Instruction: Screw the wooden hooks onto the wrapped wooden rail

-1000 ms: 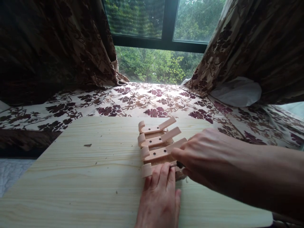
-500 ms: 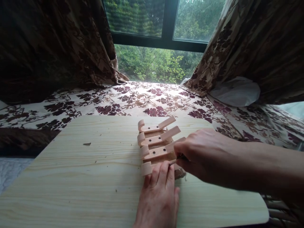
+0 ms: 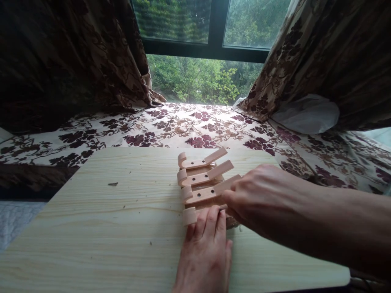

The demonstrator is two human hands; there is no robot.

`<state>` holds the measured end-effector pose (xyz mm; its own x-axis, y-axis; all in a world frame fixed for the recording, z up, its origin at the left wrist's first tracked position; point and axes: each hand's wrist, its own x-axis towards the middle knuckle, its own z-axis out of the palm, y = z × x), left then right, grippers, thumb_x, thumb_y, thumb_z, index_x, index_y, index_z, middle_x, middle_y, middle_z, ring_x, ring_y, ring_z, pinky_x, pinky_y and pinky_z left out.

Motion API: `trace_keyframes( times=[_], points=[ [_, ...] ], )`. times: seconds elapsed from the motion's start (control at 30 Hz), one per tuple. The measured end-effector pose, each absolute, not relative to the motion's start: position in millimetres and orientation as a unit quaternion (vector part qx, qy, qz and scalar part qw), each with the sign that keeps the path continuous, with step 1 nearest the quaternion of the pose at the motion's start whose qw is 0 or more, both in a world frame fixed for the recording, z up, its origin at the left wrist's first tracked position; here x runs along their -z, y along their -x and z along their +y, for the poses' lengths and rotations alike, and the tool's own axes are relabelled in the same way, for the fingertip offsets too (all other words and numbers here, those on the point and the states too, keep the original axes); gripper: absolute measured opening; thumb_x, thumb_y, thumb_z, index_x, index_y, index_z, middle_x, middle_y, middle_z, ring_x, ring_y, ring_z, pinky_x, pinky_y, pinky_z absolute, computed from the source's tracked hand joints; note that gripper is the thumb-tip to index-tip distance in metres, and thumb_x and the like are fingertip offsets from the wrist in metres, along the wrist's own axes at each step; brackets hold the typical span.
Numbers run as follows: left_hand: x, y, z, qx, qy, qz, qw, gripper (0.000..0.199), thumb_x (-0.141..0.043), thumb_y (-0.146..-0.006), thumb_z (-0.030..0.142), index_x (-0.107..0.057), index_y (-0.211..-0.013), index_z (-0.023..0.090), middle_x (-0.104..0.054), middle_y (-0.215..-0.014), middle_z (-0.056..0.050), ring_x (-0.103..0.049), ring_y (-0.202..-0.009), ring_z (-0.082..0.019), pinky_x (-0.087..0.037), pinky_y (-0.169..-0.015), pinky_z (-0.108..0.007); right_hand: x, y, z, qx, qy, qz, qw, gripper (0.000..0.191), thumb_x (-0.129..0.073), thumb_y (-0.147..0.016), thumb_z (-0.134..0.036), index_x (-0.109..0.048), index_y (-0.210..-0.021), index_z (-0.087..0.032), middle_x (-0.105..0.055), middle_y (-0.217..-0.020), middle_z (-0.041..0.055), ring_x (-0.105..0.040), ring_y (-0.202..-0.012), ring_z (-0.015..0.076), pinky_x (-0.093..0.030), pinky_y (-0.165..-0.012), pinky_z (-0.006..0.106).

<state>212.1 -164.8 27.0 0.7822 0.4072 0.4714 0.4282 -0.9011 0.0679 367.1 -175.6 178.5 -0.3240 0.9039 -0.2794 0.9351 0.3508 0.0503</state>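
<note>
A wooden hook rack (image 3: 192, 180) lies on the table, with several pale curved hooks fixed across a brown, plastic-wrapped base. Dark screws show in the three farther hooks. My left hand (image 3: 206, 248) presses its fingers over the nearest hook (image 3: 190, 216) and grips the rack's near end; the fingers cover the middle of that hook. Closed just to the right, my right hand (image 3: 249, 195) holds what looks like a screwdriver (image 3: 223, 207). Only its thin metal shaft shows, reaching toward my left fingertips. Its handle and tip are hidden.
The pale wood-grain table (image 3: 91, 228) carries small dark scraps, one larger scrap (image 3: 113, 184) among them. Beyond its far edge is a ledge with floral cloth (image 3: 198, 122). Patterned curtains (image 3: 122, 57) flank a window, with a sheer white cloth (image 3: 308, 114) at right.
My right hand has turned slightly about the tool, and less of the shaft and handle shows. My left hand stays on the nearest hook. The whole view has shifted a little.
</note>
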Motion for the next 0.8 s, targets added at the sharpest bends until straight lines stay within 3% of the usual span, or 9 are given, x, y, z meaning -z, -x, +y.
trace_keyframes(
  times=[0.07, 0.17, 0.33, 0.43, 0.6, 0.7, 0.8],
  points=[
    [-26.6, -213.1, -164.1, 0.256, 0.940, -0.224, 0.034, 0.037, -0.037, -0.090, 0.029, -0.057, -0.116, 0.013, -0.059, -0.121, -0.008, -0.053, -0.110, -0.024, -0.046, -0.089, -0.034, -182.4, -371.4, -173.6, 0.060, -0.589, 0.793, 0.144, 0.017, -0.054, -0.078, -0.009, -0.061, -0.066, -0.019, -0.056, -0.056, -0.0016, -0.035, -0.043, 0.0109, -0.022, -0.042, 0.029],
    [-25.5, -213.2, -163.8, 0.255, 0.940, -0.222, 0.049, 0.039, -0.037, -0.090, 0.029, -0.055, -0.120, 0.012, -0.058, -0.123, -0.008, -0.053, -0.109, -0.024, -0.047, -0.086, -0.034, -193.8, -376.5, -173.1, 0.082, -0.573, 0.804, 0.134, 0.012, -0.061, -0.072, -0.008, -0.062, -0.070, -0.020, -0.059, -0.063, -0.0023, -0.043, -0.049, 0.0115, -0.027, -0.045, 0.027],
    [-23.3, -212.0, -163.6, 0.248, 0.942, -0.218, 0.055, 0.036, -0.039, -0.089, 0.026, -0.056, -0.118, 0.013, -0.057, -0.122, -0.009, -0.050, -0.112, -0.025, -0.044, -0.091, -0.035, -201.5, -375.2, -172.9, 0.124, -0.504, 0.854, 0.021, 0.020, -0.062, -0.068, -0.001, -0.060, -0.074, -0.020, -0.062, -0.077, -0.0040, -0.050, -0.061, 0.0089, -0.035, -0.054, 0.023],
    [-21.1, -212.4, -162.9, 0.245, 0.943, -0.217, 0.050, 0.036, -0.039, -0.089, 0.025, -0.055, -0.119, 0.014, -0.056, -0.123, -0.009, -0.048, -0.115, -0.025, -0.042, -0.093, -0.036, -193.6, -371.4, -172.1, 0.114, -0.529, 0.840, 0.039, 0.018, -0.062, -0.068, -0.001, -0.060, -0.072, -0.018, -0.059, -0.065, -0.0032, -0.044, -0.052, 0.0088, -0.030, -0.047, 0.024],
    [-19.2, -213.0, -161.4, 0.251, 0.941, -0.218, 0.059, 0.035, -0.036, -0.090, 0.023, -0.055, -0.118, 0.014, -0.056, -0.123, -0.009, -0.049, -0.114, -0.024, -0.043, -0.091, -0.035, -179.3, -376.2, -172.9, 0.099, -0.634, 0.762, 0.082, 0.015, -0.062, -0.073, -0.017, -0.056, -0.059, -0.019, -0.052, -0.051, -0.0033, -0.031, -0.042, 0.0092, -0.021, -0.040, 0.026],
    [-20.8, -212.8, -160.7, 0.265, 0.939, -0.205, 0.075, 0.036, -0.035, -0.091, 0.024, -0.056, -0.118, 0.012, -0.058, -0.122, -0.009, -0.051, -0.112, -0.024, -0.043, -0.090, -0.035, -187.6, -379.2, -173.0, 0.106, -0.624, 0.771, 0.070, 0.009, -0.065, -0.072, -0.019, -0.060, -0.064, -0.020, -0.055, -0.055, -0.0024, -0.039, -0.046, 0.0107, -0.025, -0.042, 0.026],
    [-21.7, -212.4, -160.4, 0.265, 0.940, -0.202, 0.076, 0.037, -0.036, -0.090, 0.022, -0.055, -0.119, 0.011, -0.058, -0.122, -0.009, -0.051, -0.112, -0.024, -0.043, -0.091, -0.035, -205.5, -372.9, -170.7, 0.124, -0.579, 0.801, 0.090, 0.018, -0.062, -0.067, -0.002, -0.063, -0.068, -0.020, -0.061, -0.066, -0.0014, -0.050, -0.056, 0.0125, -0.032, -0.048, 0.026]
  ],
)
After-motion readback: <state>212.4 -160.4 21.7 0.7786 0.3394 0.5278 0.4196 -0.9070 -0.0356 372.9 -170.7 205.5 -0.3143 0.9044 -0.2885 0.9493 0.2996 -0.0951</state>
